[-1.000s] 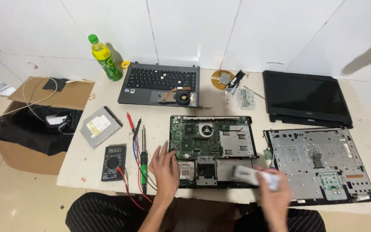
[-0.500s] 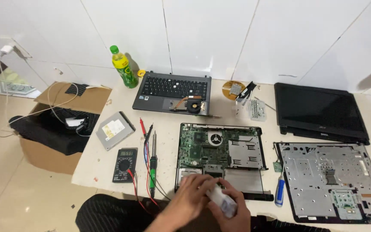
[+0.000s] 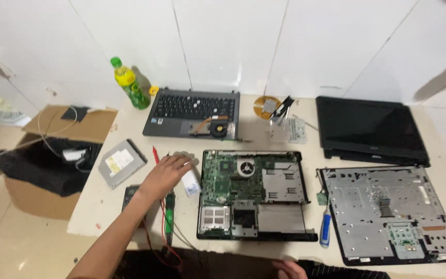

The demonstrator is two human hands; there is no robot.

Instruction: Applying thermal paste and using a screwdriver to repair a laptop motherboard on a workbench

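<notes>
My left hand (image 3: 165, 174) reaches over the table's left part, just left of the opened laptop base (image 3: 295, 236) with its green circuit board (image 3: 228, 175). Its fingers rest on a small white block (image 3: 191, 183) lying on the table beside the base. A black multimeter (image 3: 129, 194) with red and black leads and a green-handled screwdriver (image 3: 169, 219) lie under my forearm. Only part of my right hand (image 3: 288, 269) shows at the bottom edge, below the base, and its fingers are hidden.
A keyboard deck (image 3: 192, 109) with a fan, a yellow disc (image 3: 264, 107) and a black screen panel (image 3: 370, 129) lie at the back. A grey metal cover (image 3: 388, 212), blue screwdriver (image 3: 325, 230), optical drive (image 3: 121, 163), green bottle (image 3: 129, 82) and cardboard box (image 3: 32, 196) surround them.
The white block went from my right hand to both hands at the front, and now lies at the left under my left hand. My right hand dropped to the bottom edge.
</notes>
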